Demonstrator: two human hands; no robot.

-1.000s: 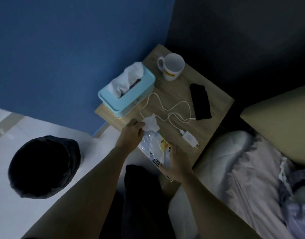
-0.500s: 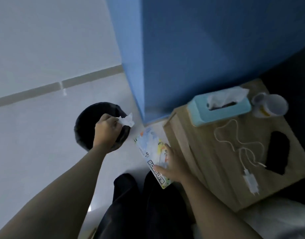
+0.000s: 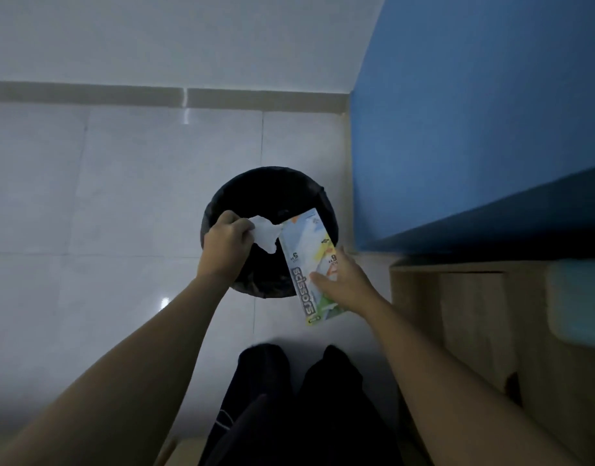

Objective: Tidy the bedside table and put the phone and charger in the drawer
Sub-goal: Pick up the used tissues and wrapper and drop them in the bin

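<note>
My left hand (image 3: 226, 247) is closed on a crumpled white tissue (image 3: 265, 234) and hovers over the round black waste bin (image 3: 271, 188) on the floor. My right hand (image 3: 344, 283) grips a flat scissors package (image 3: 311, 264), whose far end reaches over the bin's right rim. The wooden bedside table (image 3: 474, 307) shows only its side at the right edge. A blurred pale blue tissue box (image 3: 578, 297) sits on it. The phone and the charger are out of view.
The bin stands on white floor tiles (image 3: 121, 196) beside a blue wall (image 3: 474, 129). A grey skirting strip (image 3: 155, 95) runs along the far wall. My dark trouser legs (image 3: 289, 405) fill the bottom centre.
The view has swung left, from the table top down to the bin. Both hands have carried the tissue and the scissors package from the table to above the bin.
</note>
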